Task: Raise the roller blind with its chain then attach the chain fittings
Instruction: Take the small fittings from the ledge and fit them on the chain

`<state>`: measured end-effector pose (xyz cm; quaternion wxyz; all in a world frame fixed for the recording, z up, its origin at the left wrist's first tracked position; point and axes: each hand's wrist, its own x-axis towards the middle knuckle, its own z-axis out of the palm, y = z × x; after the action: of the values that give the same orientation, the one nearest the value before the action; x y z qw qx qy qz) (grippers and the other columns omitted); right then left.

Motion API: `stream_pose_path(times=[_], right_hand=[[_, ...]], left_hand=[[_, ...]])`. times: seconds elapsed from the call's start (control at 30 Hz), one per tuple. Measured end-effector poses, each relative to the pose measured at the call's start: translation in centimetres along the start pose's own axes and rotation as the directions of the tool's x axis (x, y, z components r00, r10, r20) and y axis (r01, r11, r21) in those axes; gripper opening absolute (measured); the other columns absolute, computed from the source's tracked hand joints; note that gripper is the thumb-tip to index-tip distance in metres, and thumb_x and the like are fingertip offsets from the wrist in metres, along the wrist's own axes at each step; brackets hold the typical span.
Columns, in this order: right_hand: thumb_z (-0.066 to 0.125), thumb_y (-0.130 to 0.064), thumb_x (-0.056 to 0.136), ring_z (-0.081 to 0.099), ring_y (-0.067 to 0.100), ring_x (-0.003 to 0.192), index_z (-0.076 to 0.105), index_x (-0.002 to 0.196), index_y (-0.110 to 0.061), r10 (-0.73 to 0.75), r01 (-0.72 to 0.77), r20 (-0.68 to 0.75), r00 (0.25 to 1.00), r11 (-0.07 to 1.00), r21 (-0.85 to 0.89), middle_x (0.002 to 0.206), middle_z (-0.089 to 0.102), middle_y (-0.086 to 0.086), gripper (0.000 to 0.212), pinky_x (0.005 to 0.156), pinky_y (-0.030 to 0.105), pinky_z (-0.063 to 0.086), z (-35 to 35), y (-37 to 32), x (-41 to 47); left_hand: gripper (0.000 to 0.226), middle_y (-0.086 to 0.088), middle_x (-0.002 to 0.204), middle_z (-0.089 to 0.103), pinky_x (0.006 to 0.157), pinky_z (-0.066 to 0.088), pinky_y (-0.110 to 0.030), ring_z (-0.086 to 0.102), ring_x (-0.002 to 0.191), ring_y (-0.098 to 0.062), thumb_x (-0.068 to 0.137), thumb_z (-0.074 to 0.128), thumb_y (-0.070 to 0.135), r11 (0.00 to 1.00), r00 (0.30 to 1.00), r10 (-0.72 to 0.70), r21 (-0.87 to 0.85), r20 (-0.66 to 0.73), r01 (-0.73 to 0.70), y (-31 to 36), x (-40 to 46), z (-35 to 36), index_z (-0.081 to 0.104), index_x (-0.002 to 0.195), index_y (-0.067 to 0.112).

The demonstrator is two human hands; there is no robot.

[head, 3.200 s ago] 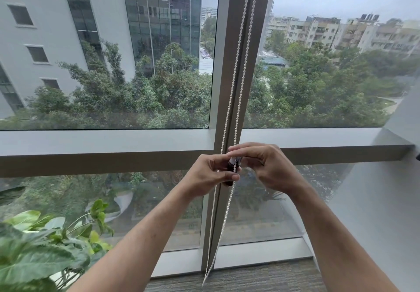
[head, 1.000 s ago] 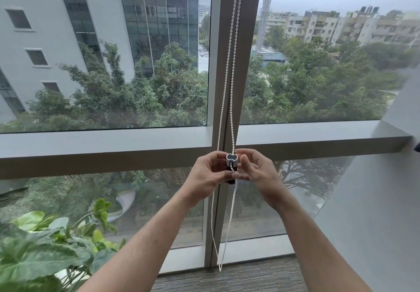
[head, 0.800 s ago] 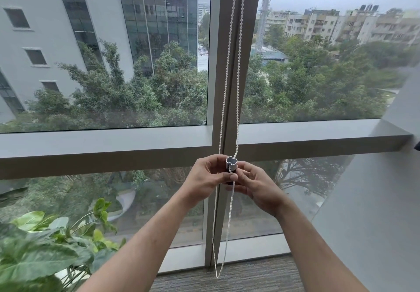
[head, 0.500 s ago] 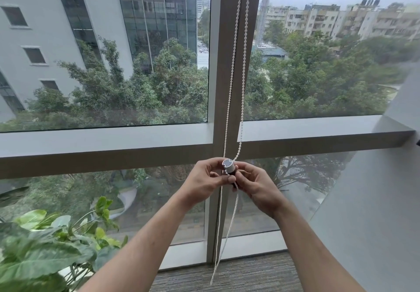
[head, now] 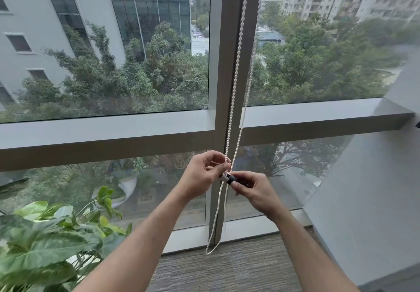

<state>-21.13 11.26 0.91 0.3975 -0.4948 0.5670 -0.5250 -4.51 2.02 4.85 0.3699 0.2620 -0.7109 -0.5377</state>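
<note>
Both arms reach out toward the window post, the hands meeting just below the crossbar. The left hand pinches the white bead chain between thumb and curled fingers. The right hand pinches one small black-and-white chain fitting lying sideways against the chain. Two strands of chain hang down the post, looping just above the carpet. One leafy plant stands at the left.

I see two bare forearms — no sleeves, left hand and right hand ungloved — no rings, no watch.
</note>
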Motion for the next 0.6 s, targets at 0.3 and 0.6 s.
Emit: stream_pose_path(times=[0.3, 0.6], right_hand=[[0.074, -0.002, 0.084, 0.064, 0.014, 0.076, 0.074, 0.104, -0.012, 0.129, -0.146, -0.11, 0.986, 0.976, -0.162, 0.089, 0.074, 0.006, 0.023, 0.079, 0.038, 0.057, 1.7, 5.2, -2.0], [0.074, -0.006, 0.084, 0.064, 0.006, 0.078, 0.071, 0.102, -0.03, 0.283, -0.311, -0.145, 0.948, 0.919, -0.242, 0.086, 0.071, -0.01, 0.03, 0.078, 0.021, 0.051, 3.8, 12.0, -4.3]], left_hand=[[0.006, -0.004, 0.084, 0.074, 0.079, 0.057, -0.028, 0.07, 0.079, -0.017, 0.085, 0.074, 0.008, 0.985, 0.999, 0.045, 0.167, -0.024, -0.04, -2.1, -1.5, -0.4, 0.071, 0.09, 0.011], [0.007, -0.002, 0.082, 0.073, 0.077, 0.056, -0.026, 0.07, 0.077, -0.016, 0.084, 0.075, 0.008, 0.972, 1.0, -0.005, 0.233, 0.001, 0.004, -5.7, -3.2, 0.2, 0.071, 0.09, 0.009]])
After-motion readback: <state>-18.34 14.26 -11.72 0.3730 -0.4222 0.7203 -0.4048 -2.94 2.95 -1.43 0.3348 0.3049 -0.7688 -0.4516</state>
